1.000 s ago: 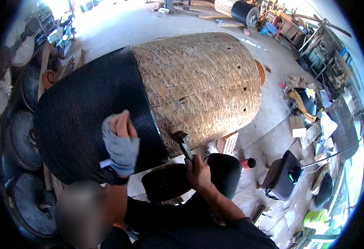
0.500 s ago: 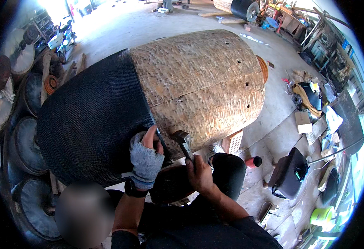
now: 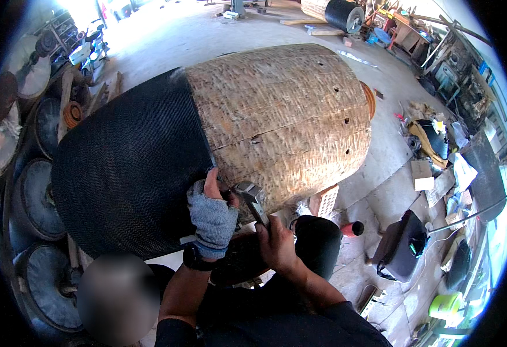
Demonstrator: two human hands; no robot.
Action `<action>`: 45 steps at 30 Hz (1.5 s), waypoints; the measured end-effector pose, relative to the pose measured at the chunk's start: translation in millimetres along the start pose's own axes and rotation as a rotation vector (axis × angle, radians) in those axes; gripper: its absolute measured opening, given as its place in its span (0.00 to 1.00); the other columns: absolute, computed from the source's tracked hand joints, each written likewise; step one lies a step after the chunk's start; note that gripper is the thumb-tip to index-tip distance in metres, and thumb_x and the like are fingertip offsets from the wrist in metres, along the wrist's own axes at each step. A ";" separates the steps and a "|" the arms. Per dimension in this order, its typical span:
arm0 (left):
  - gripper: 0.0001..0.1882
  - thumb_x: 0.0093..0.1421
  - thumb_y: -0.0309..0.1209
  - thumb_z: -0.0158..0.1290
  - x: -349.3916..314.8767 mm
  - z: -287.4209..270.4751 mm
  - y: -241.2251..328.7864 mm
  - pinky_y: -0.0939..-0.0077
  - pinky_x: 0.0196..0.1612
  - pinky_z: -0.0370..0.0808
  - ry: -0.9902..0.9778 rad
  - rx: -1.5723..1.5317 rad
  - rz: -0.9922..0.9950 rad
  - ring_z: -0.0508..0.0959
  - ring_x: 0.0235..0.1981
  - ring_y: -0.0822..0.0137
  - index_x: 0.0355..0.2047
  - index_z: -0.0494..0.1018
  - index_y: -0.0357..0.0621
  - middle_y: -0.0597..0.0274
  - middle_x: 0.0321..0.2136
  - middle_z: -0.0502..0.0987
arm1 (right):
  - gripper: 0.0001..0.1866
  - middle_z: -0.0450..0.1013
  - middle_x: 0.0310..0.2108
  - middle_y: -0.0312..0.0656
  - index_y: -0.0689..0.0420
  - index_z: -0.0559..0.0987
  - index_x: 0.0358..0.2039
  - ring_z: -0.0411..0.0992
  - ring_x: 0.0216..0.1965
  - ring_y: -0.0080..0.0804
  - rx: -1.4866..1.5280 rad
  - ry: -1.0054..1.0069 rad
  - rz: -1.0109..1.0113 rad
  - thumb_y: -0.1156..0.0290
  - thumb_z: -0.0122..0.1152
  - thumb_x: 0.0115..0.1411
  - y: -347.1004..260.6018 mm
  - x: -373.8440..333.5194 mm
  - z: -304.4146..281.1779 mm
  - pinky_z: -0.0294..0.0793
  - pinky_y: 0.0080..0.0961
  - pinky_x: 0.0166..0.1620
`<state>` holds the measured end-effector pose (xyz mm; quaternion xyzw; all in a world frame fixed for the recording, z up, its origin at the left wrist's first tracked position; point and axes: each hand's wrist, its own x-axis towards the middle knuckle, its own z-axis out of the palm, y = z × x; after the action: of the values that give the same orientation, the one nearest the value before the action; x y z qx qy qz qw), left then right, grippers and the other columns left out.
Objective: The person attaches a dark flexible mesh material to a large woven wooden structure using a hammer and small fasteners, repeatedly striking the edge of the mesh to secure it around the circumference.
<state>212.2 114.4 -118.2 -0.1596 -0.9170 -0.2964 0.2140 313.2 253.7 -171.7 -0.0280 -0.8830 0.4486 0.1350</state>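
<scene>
A big wooden drum lies on its side in front of me. A black woven mesh covers its left half. My left hand, in a grey fingerless glove, presses on the mesh's edge near the drum's lower front. Its fingers pinch something small there that I cannot make out. My right hand grips the handle of a hammer, whose metal head sits right beside my left fingers at the mesh edge.
Several round metal discs lean at the left. A black cylinder and a red-tipped can stand below the drum. A black bag, cardboard and clutter lie at the right on the concrete floor.
My left hand has slid from the black mesh's middle right and down to its edge beside the hammer head. My right hand has kept the hammer close by the drum.
</scene>
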 end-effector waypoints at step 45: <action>0.14 0.55 0.33 0.51 -150.4 33.3 -20.9 0.52 0.41 0.71 -0.449 -0.079 0.372 0.74 0.40 0.53 0.40 0.75 0.43 0.53 0.35 0.76 | 0.06 0.68 0.18 0.44 0.63 0.68 0.32 0.69 0.18 0.33 0.115 0.017 -0.051 0.73 0.47 0.62 2.4 5.1 -0.2 0.67 0.33 0.23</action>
<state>322.5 93.6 -225.8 -0.3947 -0.8842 -0.2447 0.0501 308.2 256.2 -172.5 -0.0016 -0.8551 0.4948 0.1551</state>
